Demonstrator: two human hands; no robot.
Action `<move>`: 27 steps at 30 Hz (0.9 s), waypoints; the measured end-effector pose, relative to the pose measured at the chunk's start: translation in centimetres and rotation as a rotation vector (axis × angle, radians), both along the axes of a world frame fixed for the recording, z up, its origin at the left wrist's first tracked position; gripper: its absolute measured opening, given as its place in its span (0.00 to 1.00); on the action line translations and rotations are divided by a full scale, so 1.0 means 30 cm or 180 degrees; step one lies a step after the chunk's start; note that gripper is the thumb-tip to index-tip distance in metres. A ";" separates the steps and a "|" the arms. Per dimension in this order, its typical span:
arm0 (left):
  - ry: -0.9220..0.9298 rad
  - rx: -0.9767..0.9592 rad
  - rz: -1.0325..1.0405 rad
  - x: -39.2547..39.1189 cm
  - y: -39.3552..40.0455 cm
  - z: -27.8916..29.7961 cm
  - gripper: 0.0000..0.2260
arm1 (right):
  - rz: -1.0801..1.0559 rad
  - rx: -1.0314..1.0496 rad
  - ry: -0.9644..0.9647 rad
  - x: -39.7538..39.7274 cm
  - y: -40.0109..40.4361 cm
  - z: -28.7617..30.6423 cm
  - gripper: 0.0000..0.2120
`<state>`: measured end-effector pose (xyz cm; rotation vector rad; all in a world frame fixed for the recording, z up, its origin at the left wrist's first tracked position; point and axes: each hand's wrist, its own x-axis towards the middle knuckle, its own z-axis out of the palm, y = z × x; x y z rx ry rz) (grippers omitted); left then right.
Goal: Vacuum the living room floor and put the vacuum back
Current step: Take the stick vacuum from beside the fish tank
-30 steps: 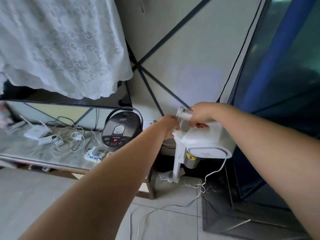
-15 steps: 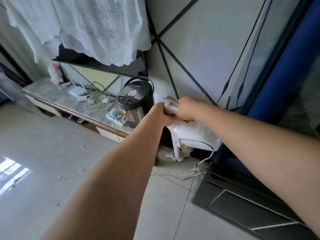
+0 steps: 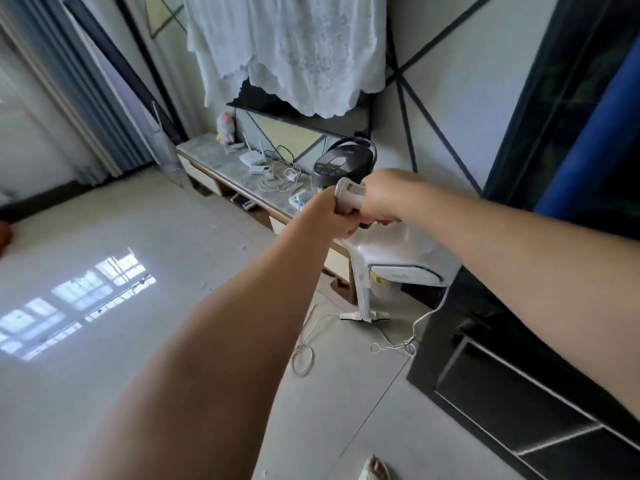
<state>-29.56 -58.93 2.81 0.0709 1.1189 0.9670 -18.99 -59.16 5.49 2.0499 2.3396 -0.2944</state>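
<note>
Cooker (image 3: 341, 166) on the counter (image 3: 221, 168), vacuum (image 3: 391, 268) right of it.

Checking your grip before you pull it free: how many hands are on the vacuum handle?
2. The left hand grips the vacuum handle from the left side, and the right hand grips it from the right, just above the white vacuum body.

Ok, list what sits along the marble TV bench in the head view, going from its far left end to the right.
Plush toy → white router → tangle of white cables → power strip → black cooker.
</note>
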 end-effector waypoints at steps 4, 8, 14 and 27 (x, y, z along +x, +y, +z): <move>0.0103 0.0209 0.0130 -0.080 -0.250 0.014 0.06 | 0.0215 0.0154 0.0063 -0.072 -0.221 0.006 0.08; -0.0151 0.0275 0.0435 -0.122 -0.449 0.067 0.08 | 0.0368 0.0192 0.0183 -0.117 -0.393 0.010 0.09; 0.0759 0.0427 0.0758 -0.144 -0.693 0.026 0.02 | 0.0832 0.0130 0.0417 -0.116 -0.644 0.008 0.10; 0.0840 0.0655 0.1767 0.162 -1.402 -0.069 0.09 | 0.1876 -0.0132 0.1459 0.248 -1.312 -0.115 0.07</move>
